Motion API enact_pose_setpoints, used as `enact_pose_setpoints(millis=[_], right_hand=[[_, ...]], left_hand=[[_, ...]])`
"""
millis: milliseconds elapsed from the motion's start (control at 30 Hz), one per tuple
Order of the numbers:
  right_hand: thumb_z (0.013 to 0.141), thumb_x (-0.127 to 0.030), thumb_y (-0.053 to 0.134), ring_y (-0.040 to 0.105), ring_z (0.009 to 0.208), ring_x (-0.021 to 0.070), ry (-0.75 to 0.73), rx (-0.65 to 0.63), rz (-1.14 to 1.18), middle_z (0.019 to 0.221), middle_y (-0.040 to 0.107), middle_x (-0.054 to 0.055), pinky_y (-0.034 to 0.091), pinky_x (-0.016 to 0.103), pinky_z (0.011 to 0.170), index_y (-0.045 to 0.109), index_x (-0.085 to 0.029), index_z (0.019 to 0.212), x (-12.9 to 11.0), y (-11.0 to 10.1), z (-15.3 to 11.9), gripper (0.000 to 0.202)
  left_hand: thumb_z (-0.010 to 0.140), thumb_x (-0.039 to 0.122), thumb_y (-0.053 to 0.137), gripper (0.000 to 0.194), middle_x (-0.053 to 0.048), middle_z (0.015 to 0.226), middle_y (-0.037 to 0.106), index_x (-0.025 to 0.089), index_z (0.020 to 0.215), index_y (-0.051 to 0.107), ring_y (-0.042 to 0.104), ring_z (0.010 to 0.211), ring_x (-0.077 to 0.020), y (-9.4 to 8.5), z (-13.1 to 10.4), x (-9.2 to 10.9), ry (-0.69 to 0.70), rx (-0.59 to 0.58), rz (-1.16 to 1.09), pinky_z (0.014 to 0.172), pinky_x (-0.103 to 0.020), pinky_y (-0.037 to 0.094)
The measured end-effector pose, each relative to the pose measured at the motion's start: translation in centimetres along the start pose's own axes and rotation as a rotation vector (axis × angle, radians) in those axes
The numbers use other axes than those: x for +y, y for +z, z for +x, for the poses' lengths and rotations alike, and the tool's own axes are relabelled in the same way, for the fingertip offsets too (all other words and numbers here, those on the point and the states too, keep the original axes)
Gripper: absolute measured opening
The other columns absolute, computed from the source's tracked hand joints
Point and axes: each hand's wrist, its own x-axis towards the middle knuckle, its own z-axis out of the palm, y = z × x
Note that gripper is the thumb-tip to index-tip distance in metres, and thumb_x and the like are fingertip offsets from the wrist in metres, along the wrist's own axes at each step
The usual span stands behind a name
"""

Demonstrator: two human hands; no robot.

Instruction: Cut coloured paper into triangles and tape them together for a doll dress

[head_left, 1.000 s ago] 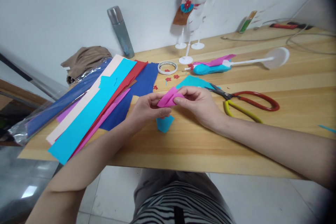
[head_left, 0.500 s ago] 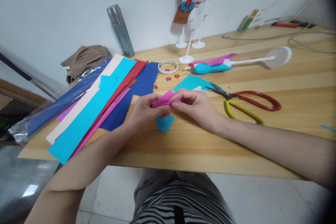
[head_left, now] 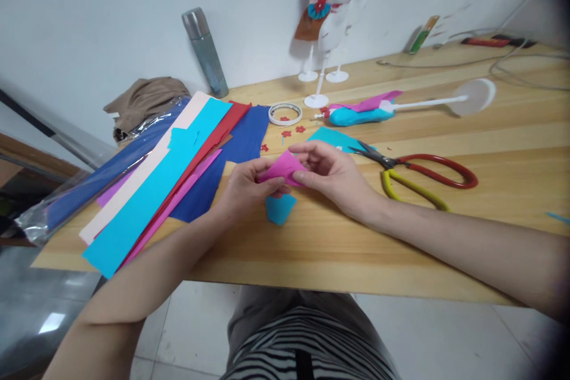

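Observation:
A small piece of pink crepe paper [head_left: 285, 167] is held between both hands above the table. My left hand [head_left: 249, 185] pinches its left side, thumb on top. At its right edge, my right hand [head_left: 329, 173] grips with thumb and index finger while the other fingers curl behind. A blue paper piece [head_left: 280, 211] lies just below the hands. Behind my right hand is a larger turquoise paper [head_left: 329, 138], with scissors [head_left: 387, 161] that have one red and one yellow handle touching it.
Coloured paper strips [head_left: 155, 184] lie at left beside a dark blue sheet [head_left: 244, 136]. A tape roll [head_left: 285, 123], small red flowers [head_left: 286, 134] and a lying dress-form stand [head_left: 369, 113] are farther back. Upright mannequins [head_left: 341, 6] and a flask [head_left: 205, 53] stand by the wall.
The pink paper is spread wider and flatter between the hands. My right hand's fingers have lifted and opened slightly; my left hand stays nearly in place.

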Motion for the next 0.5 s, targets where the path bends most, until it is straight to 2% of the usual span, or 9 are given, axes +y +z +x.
enact_pose_setpoints(millis=[133, 233, 367, 500], right_hand=[[0.076, -0.037, 0.087, 0.074, 0.09, 0.0235, -0.004, -0.046, 0.018, 0.099, 0.076, 0.001, 0.062, 0.044, 0.088, 0.064, -0.031, 0.115, 0.17, -0.3, 0.05, 0.045], [0.076, -0.038, 0.086, 0.072, 0.09, 0.0239, -0.062, -0.035, -0.077, 0.102, 0.074, 0.003, 0.063, 0.042, 0.083, 0.062, -0.031, 0.108, 0.04, -0.38, -0.14, 0.041], [0.076, -0.038, 0.085, 0.071, 0.105, 0.0263, -0.114, -0.051, -0.18, 0.115, 0.071, 0.005, 0.063, 0.043, 0.09, 0.061, -0.03, 0.1, -0.15, -0.28, -0.44, 0.035], [0.079, -0.041, 0.082, 0.07, 0.11, 0.0296, -0.126, -0.073, -0.264, 0.12, 0.07, 0.01, 0.062, 0.047, 0.089, 0.061, -0.027, 0.096, -0.08, -0.3, -0.43, 0.03]], left_hand=[[0.069, 0.05, 0.096, 0.047, -0.007, 0.084, 0.082, 0.015, 0.095, 0.077, 0.079, 0.077, -0.0215, -0.21, 0.16, 0.06, 0.007, -0.007, 0.0, 0.073, -0.033, 0.065], [0.071, 0.049, 0.095, 0.048, -0.007, 0.085, 0.082, 0.015, 0.099, 0.076, 0.08, 0.077, -0.0211, -0.43, 0.29, 0.17, 0.016, -0.015, -0.002, 0.072, -0.031, 0.065], [0.067, 0.046, 0.097, 0.051, -0.006, 0.084, 0.082, 0.015, 0.1, 0.076, 0.079, 0.074, -0.0196, -0.74, 0.54, 0.17, -0.003, -0.006, -0.053, 0.071, -0.03, 0.065], [0.065, 0.047, 0.098, 0.053, -0.005, 0.084, 0.081, 0.015, 0.101, 0.076, 0.078, 0.072, -0.0175, -0.92, 0.73, -0.02, -0.023, -0.014, -0.084, 0.071, -0.028, 0.065]])
